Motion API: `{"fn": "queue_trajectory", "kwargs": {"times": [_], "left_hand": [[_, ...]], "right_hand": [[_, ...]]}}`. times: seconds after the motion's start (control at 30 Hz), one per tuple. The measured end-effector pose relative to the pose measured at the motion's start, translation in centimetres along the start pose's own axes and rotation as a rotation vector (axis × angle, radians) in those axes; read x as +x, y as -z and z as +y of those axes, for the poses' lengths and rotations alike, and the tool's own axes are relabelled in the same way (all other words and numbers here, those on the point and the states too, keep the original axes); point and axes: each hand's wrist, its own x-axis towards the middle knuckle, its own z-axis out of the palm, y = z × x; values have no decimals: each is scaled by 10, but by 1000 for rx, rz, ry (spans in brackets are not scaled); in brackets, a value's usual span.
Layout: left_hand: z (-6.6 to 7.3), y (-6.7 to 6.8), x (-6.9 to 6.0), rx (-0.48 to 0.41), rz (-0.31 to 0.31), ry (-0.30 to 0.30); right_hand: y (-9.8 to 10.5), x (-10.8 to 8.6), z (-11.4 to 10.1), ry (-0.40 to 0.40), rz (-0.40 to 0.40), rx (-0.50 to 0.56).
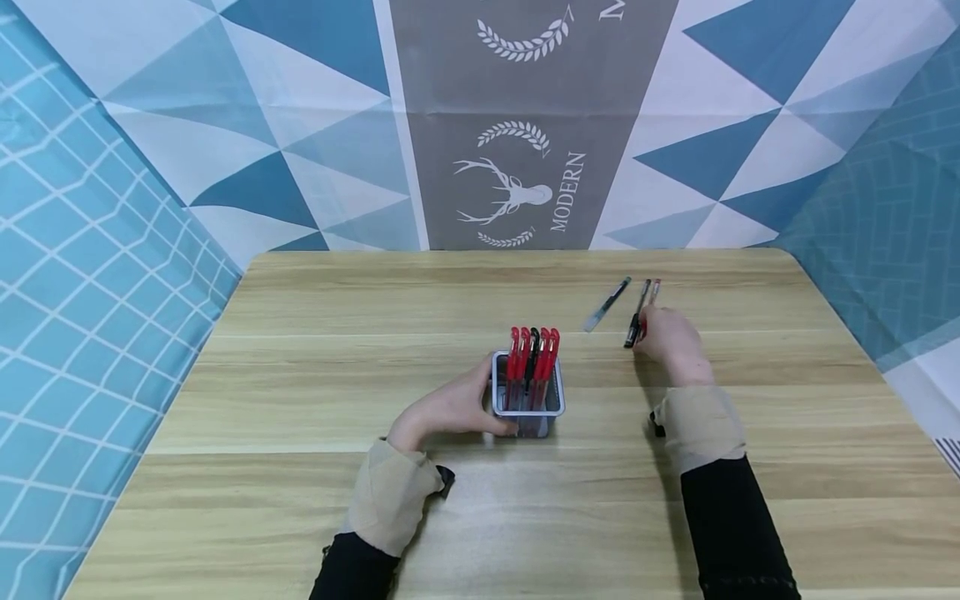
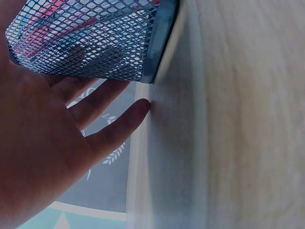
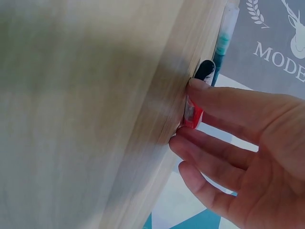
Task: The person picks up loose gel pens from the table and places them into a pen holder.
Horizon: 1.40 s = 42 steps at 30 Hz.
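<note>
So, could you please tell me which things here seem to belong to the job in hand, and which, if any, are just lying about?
Likely the job:
mesh holder, gripped by the left hand
red pens and upright black pen inside it
loose red pen at the right hand
loose black pen
teal pen

Likely just surroundings:
wooden table
deer-print cloth
blue grid cloth

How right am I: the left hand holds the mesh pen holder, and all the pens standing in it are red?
Almost: the left hand holds the mesh pen holder, but "all red" is wrong: a black pen stands among the red pens, as the head view shows.
</note>
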Motion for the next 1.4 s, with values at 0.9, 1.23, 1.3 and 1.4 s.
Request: {"fn": "queue_trajectory", "kwargs": {"times": [0.9,1.23,1.3,1.4], "left_hand": [[2,0,0,1,-8,-3],[3,0,0,-7,-11,-3],[3,0,0,-5,-10,-4],[2,0,0,6,-6,-2]], "right_hand": [[-3,-9,-1,-14,56,114],[0,-15,-8,-15,238,120],[1,-15,-10,-24,308,129],[3,-15,-13,-32,417,124]]}}
